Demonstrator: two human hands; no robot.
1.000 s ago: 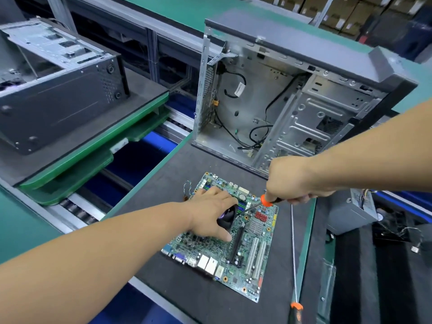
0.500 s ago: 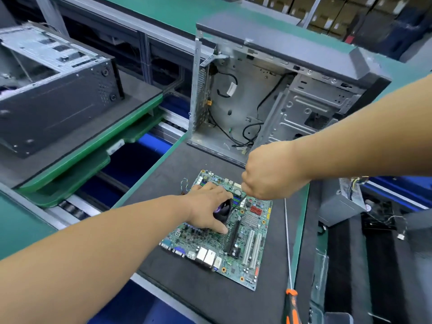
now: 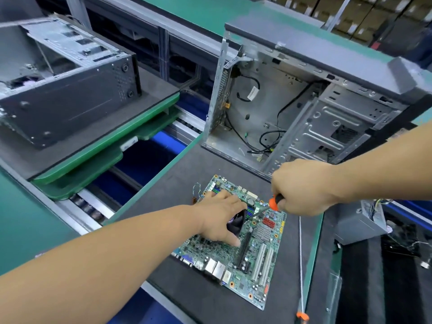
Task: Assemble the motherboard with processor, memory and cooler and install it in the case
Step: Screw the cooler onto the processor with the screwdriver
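Both bare forearms are reaching forward and down. The left hand [image 3: 222, 218] is lying palm-down with fingers spread and thumb pointing toward the person, cupping a dark object beneath it. The right hand [image 3: 301, 187] is closing in a fist around an orange-and-black handle, knuckles turned up.

My left hand [image 3: 219, 218] and right hand [image 3: 304, 187] are bare, without gloves. Both forearms are uncovered to the frame edge. No rings or watch are visible.
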